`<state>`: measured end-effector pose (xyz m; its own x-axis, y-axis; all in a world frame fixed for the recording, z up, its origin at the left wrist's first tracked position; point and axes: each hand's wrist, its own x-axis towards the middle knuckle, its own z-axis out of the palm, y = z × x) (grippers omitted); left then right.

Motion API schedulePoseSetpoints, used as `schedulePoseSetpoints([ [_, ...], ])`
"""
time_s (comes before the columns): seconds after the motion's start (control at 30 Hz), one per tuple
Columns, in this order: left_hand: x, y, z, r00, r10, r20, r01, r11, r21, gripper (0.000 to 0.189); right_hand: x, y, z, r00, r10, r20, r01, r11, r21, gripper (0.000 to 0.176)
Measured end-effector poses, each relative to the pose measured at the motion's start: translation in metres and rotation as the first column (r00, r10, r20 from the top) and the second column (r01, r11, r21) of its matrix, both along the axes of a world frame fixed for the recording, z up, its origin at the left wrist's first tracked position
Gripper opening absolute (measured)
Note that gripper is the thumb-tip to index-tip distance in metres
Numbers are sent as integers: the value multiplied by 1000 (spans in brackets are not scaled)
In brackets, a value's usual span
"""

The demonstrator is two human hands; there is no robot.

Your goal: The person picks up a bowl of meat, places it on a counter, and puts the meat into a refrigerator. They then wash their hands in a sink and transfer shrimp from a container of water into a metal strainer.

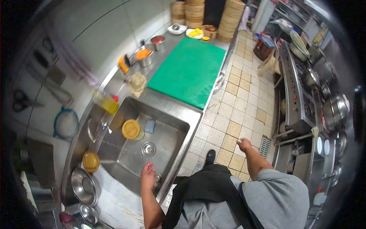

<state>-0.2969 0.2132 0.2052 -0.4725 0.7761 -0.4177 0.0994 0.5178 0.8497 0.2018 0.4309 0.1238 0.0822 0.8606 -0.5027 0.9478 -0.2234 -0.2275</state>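
Note:
My left hand (147,174) is over the near right part of the steel sink (167,137), its fingers partly curled and touching nothing I can make out. Out to the right, my right hand (244,145) hangs above the tiled floor, away from the counter; its fingers are small and partly hidden. In the sink stand a jar with a yellow lid (131,129) and a grey-blue sponge (150,126), close together near the drain (148,149). Beyond the sink lies a green cutting board (188,70).
Steel bowls (85,186) and another yellow-lidded jar (91,162) sit left of the sink. Metal containers (144,55) and bamboo steamers (230,19) stand farther back. A stove (296,91) with pots runs along the right side.

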Motion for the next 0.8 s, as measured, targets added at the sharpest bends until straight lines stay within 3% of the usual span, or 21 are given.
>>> schedulePoseSetpoints([
  [0.03,6,16,6,1000,-23,-14,23,1000,8,40,43,-18,-51,988,-7,155,14,999,-42,59],
  [0.07,15,31,13,1000,-12,8,12,999,47,39,70,-35,-67,978,56,203,-14,979,-206,60],
  [0.1,26,44,17,999,6,35,-9,997,83,39,94,-53,-77,983,-62,173,113,945,-308,63],
  [0.13,35,59,13,999,10,33,-13,996,87,39,115,-62,-95,979,3,205,93,884,-458,63],
  [0.23,70,108,12,999,15,-43,-7,983,184,36,163,-91,-95,979,93,184,-8,909,-416,49],
  [0.3,108,149,20,1000,15,25,-20,976,219,35,193,-87,-95,985,-157,-76,96,851,-516,44],
  [0.33,126,169,24,995,8,100,-33,968,250,34,202,-82,-92,983,-166,-83,100,852,-514,44],
  [0.4,161,206,28,992,-84,93,59,967,249,33,214,-78,-71,733,-666,-139,542,696,-472,41],
  [0.43,177,225,29,981,-169,90,142,957,251,31,254,-83,-143,879,-469,-88,406,832,-378,39],
  [0.53,214,272,47,947,-322,0,311,914,259,31,251,-61,-113,919,-394,10,386,894,-227,35],
  [0.67,236,332,30,923,-386,12,366,883,293,29,232,-36,-102,862,-503,-63,491,860,-138,34],
  [0.73,248,371,18,899,-437,21,409,856,316,28,225,-24,-95,785,-567,-249,556,822,-122,35],
  [0.8,263,407,13,888,-453,81,405,852,333,28,235,-19,-108,743,-624,-242,596,781,-186,36],
])
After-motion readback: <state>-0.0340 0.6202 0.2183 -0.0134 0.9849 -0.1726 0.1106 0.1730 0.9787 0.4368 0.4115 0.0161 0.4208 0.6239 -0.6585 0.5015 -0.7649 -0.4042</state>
